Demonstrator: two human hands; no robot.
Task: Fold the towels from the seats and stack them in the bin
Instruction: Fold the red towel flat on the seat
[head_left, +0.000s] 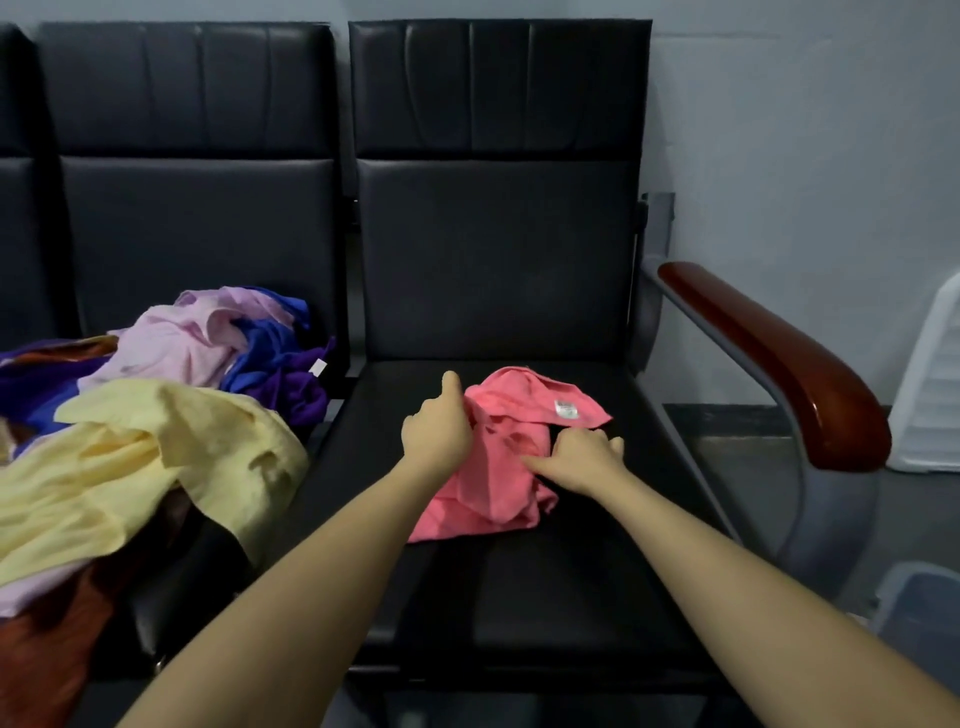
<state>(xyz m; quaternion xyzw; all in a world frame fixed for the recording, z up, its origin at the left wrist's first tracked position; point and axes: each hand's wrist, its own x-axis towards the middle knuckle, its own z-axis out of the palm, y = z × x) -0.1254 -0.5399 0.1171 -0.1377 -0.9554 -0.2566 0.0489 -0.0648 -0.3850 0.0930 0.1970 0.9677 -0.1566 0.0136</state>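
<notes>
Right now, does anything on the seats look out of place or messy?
Nothing is damaged or spilled. The pink towel lies crumpled on the right seat, with the left hand and right hand gripping it. On the left seat, the pile of unfolded towels sprawls, and the yellow towel hangs over the edge.

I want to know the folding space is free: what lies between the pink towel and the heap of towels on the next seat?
In the head view, only bare black seat lies between the pink towel and the heap.
</notes>
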